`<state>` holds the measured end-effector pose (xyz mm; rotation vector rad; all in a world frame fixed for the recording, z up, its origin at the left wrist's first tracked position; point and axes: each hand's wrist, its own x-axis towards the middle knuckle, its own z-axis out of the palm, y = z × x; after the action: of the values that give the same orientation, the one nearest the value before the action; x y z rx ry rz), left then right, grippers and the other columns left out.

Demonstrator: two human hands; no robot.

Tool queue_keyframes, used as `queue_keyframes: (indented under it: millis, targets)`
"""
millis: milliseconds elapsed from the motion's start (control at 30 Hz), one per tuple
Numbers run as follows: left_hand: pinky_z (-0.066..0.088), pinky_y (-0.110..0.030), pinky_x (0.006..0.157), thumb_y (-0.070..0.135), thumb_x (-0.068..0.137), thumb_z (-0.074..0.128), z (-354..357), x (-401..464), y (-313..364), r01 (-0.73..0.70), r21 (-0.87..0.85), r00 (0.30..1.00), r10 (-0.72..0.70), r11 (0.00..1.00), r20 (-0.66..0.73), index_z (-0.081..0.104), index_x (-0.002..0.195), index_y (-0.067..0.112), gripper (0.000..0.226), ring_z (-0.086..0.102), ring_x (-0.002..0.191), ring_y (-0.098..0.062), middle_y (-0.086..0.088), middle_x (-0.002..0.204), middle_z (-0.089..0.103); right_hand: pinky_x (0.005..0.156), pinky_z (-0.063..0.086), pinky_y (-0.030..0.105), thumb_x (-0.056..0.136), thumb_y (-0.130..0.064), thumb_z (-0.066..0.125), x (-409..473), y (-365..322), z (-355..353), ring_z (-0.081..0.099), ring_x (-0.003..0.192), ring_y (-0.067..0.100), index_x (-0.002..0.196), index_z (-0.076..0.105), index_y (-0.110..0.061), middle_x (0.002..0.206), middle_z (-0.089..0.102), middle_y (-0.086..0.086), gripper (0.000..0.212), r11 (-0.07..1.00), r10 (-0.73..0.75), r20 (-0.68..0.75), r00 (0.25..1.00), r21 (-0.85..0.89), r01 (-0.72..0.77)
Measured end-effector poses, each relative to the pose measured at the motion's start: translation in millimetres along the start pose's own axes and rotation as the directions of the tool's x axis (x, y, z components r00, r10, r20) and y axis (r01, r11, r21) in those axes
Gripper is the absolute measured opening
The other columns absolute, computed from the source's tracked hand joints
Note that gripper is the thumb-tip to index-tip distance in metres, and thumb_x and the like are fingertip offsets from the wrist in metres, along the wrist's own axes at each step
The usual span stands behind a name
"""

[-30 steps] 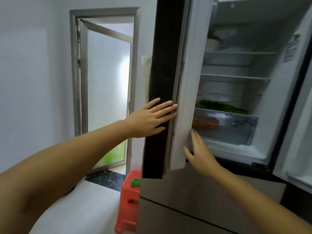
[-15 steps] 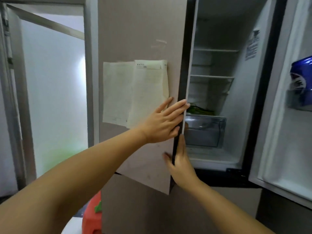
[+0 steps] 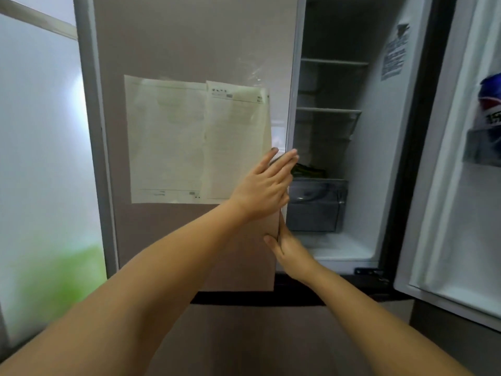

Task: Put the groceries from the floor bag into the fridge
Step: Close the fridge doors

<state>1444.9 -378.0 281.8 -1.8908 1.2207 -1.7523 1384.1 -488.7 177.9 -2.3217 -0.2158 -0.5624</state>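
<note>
The fridge's left door (image 3: 189,44) is beige and swung most of the way across the opening, with two pale paper sheets (image 3: 198,139) stuck on its front. My left hand (image 3: 264,188) lies flat on that door near its free edge, fingers spread. My right hand (image 3: 287,244) rests lower on the same edge, fingers extended along it. Past the edge I see the fridge interior (image 3: 366,164) with glass shelves, green vegetables (image 3: 309,169) and a clear crisper drawer (image 3: 315,204). The floor bag is out of view.
The right fridge door (image 3: 447,213) stands open at the right, with a blue and white package (image 3: 490,104) in its shelf. A frosted glass door (image 3: 40,158) with a metal frame stands to the left. A lower beige drawer front (image 3: 257,335) sits below.
The left fridge door has swung from edge-on toward shut, narrowing the opening. Both hands stayed on its free edge and moved with it. My view shifted closer and rightward.
</note>
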Motion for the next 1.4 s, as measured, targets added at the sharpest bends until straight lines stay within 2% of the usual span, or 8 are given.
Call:
queue_keyframes:
  millis: [233,367,567,700,900,1133,1300,1400]
  targets:
    - [0.012,-0.050,0.114,0.034,0.088,0.030,-17.0,2.6,25.5,0.142,-0.073,0.988,-0.137,0.987,0.075,0.068,0.107,0.012,0.048,0.033,0.140,-0.028,-0.013,0.145,0.044,0.114,0.023,0.025,0.099,-0.028,0.044,-50.0,-15.4,-40.8,0.025,0.142,0.014,0.150,0.022,-0.017,0.156,0.025,-0.002,0.057,0.986,0.031,-0.036,0.999,-0.163,-0.037]
    - [0.020,-0.058,0.113,0.028,0.085,0.037,-41.7,42.0,91.2,0.098,-0.264,0.989,-0.124,0.959,-0.085,0.065,0.110,0.011,0.041,0.042,0.135,-0.028,-0.013,0.141,0.050,0.098,0.046,0.033,0.098,-0.016,0.045,-122.8,-6.1,-114.2,0.058,0.112,0.018,0.123,0.059,-0.011,0.123,0.061,0.005,0.030,0.981,0.001,-0.254,0.967,-0.185,-0.050]
    - [0.030,-0.045,0.112,0.023,0.085,0.046,-150.1,172.5,183.9,-0.160,-0.637,0.899,-0.155,0.754,-0.410,0.057,0.123,0.008,0.043,0.048,0.130,-0.027,-0.013,0.137,0.053,0.077,0.052,0.028,0.094,-0.015,0.048,-225.2,-5.8,-243.9,0.065,0.084,0.013,0.101,0.066,-0.014,0.093,0.069,0.000,0.019,0.937,0.006,-0.491,0.871,-0.302,-0.176]
    - [0.027,-0.039,0.114,0.025,0.090,0.051,-183.8,231.2,201.7,0.083,-0.835,0.936,-0.329,0.544,-0.121,0.047,0.132,0.007,0.046,0.047,0.127,-0.026,-0.011,0.135,0.052,0.079,0.051,0.020,0.094,-0.005,0.047,-264.2,-7.2,-300.0,0.063,0.086,0.006,0.104,0.067,-0.010,0.097,0.066,-0.002,0.023,0.897,-0.041,-0.561,0.827,-0.385,-0.217]
    - [0.038,-0.040,0.096,0.041,0.097,0.037,-199.4,260.2,188.0,0.299,-0.851,0.906,-0.408,0.432,0.112,0.057,0.100,0.011,0.036,0.055,0.098,-0.025,-0.006,0.102,0.062,0.082,0.044,0.012,0.094,-0.005,0.047,-287.3,1.9,-315.2,0.058,0.092,0.007,0.106,0.066,-0.011,0.101,0.060,-0.004,0.024,0.852,-0.085,-0.575,0.814,-0.465,-0.239]
    - [0.048,-0.039,0.074,0.036,0.096,0.045,-191.9,224.5,149.7,0.300,-0.928,0.846,-0.511,0.222,0.152,0.058,0.076,0.006,0.037,0.056,0.068,-0.023,-0.004,0.070,0.059,0.112,0.030,0.043,0.088,-0.019,0.046,-283.2,9.9,-312.3,0.031,0.136,0.022,0.135,0.048,-0.013,0.145,0.042,0.008,0.048,0.733,-0.259,-0.620,0.741,-0.626,-0.268]
    - [0.043,-0.032,0.069,0.022,0.099,0.044,-162.5,165.9,95.2,0.275,-0.955,0.767,-0.573,-0.111,0.287,0.055,0.070,0.015,0.032,0.050,0.065,-0.013,0.000,0.068,0.054,0.114,0.021,0.058,0.095,-0.034,0.040,-285.1,16.3,-296.8,0.004,0.148,0.019,0.149,0.018,-0.026,0.159,0.012,-0.001,0.059,0.665,-0.348,-0.419,0.839,-0.741,-0.094]
    - [0.049,-0.032,0.078,0.022,0.100,0.040,-149.9,134.8,74.0,0.347,-0.922,0.674,-0.639,-0.169,0.371,0.058,0.088,0.019,0.021,0.057,0.082,-0.012,-0.003,0.088,0.060,0.116,0.019,0.054,0.098,-0.036,0.037,-264.8,9.1,-268.9,0.003,0.148,0.019,0.148,0.019,-0.024,0.157,0.012,-0.002,0.055,0.578,-0.487,-0.274,0.829,-0.813,0.072]
